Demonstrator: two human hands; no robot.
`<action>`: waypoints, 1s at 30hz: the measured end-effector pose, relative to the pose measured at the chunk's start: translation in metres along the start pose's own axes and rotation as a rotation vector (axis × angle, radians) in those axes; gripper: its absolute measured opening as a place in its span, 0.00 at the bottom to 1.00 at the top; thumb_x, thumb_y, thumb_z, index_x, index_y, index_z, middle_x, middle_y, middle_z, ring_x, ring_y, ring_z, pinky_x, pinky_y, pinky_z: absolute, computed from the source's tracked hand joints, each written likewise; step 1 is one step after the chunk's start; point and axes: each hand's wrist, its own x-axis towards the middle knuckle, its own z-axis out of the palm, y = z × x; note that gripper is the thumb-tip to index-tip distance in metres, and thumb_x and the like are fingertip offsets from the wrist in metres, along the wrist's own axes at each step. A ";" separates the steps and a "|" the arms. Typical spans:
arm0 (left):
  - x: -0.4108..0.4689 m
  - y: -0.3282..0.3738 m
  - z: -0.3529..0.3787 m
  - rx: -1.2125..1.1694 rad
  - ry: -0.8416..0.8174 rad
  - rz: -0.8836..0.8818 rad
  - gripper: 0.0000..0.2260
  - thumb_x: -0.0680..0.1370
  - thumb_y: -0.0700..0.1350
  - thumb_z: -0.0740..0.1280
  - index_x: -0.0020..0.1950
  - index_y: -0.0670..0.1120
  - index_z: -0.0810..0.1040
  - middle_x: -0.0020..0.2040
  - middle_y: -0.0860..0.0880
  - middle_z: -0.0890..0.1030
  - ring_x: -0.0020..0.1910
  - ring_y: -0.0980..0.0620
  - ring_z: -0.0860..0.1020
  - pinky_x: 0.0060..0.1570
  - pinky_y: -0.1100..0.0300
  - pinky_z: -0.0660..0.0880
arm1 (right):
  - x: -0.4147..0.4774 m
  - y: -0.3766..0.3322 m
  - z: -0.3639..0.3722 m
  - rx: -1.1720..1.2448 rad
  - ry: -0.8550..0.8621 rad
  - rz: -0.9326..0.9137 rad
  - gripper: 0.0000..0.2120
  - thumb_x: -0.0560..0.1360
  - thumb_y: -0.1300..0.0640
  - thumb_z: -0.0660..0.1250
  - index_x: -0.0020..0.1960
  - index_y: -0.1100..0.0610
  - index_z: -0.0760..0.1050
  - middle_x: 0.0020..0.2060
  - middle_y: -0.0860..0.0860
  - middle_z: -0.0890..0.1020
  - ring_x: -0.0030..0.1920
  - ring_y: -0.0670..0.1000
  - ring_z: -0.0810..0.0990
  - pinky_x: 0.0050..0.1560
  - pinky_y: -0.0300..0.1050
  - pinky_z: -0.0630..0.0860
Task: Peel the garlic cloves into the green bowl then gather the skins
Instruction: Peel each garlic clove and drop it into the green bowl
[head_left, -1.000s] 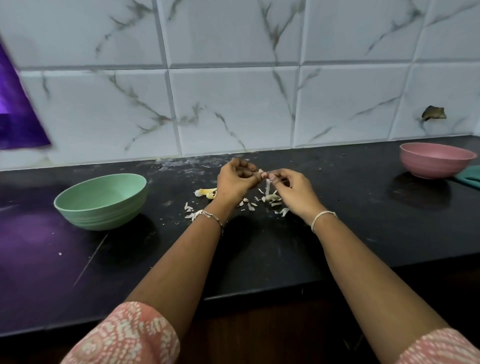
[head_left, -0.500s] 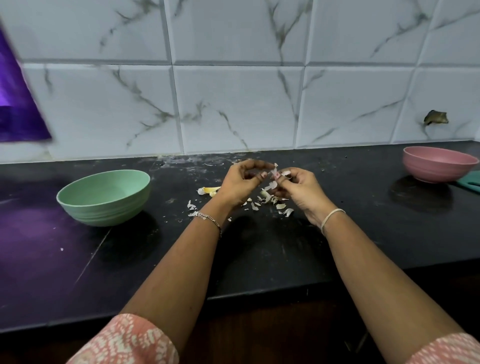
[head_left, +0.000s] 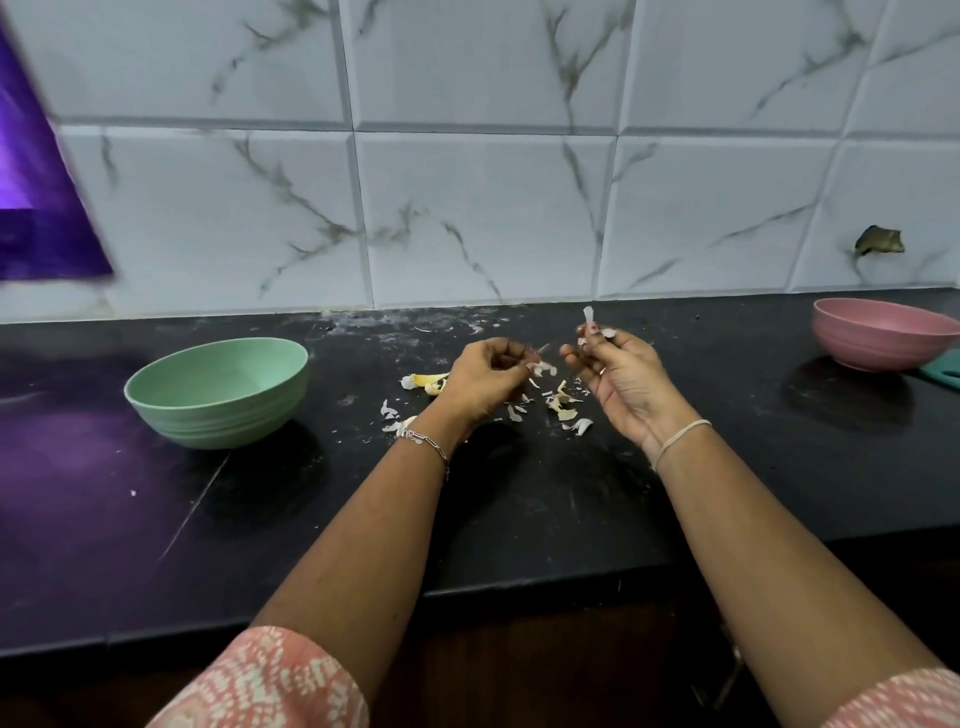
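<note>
The left hand (head_left: 485, 382), fingers curled, pinches a small pale garlic clove (head_left: 544, 368); the right hand (head_left: 626, 382) pinches a white papery skin strip (head_left: 588, 315). Loose skins (head_left: 565, 414) litter the black tabletop (head_left: 571, 499) beneath. A round green bowl (head_left: 218, 415) stands at 9 o'clock of the hands.

a home kitchen: a black stone counter (head_left: 519, 519) runs along a wall of white marble-look tiles (head_left: 483, 218), with a green bowl (head_left: 218, 392) at left, a pink bowl (head_left: 883, 332) at far right, and garlic skins (head_left: 566, 410) scattered on the counter between them.
</note>
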 end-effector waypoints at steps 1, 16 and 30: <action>0.000 0.000 -0.001 -0.007 0.021 -0.004 0.07 0.78 0.35 0.66 0.45 0.45 0.80 0.35 0.48 0.77 0.32 0.54 0.75 0.42 0.55 0.77 | 0.002 0.000 -0.002 -0.029 0.030 -0.025 0.05 0.79 0.63 0.64 0.45 0.61 0.77 0.36 0.50 0.81 0.37 0.47 0.81 0.39 0.36 0.79; -0.003 0.002 -0.005 -0.128 0.095 0.017 0.17 0.70 0.31 0.74 0.47 0.44 0.69 0.38 0.45 0.81 0.34 0.52 0.79 0.37 0.59 0.78 | 0.001 0.014 -0.005 -1.435 0.059 -0.437 0.06 0.70 0.52 0.75 0.41 0.52 0.80 0.40 0.48 0.78 0.43 0.51 0.77 0.42 0.43 0.71; -0.002 0.004 -0.001 0.245 0.090 0.166 0.10 0.72 0.36 0.74 0.48 0.49 0.82 0.40 0.53 0.82 0.41 0.53 0.81 0.49 0.60 0.79 | 0.004 0.024 -0.004 -1.071 -0.089 -0.303 0.11 0.73 0.46 0.72 0.44 0.55 0.81 0.38 0.48 0.83 0.39 0.47 0.80 0.43 0.44 0.76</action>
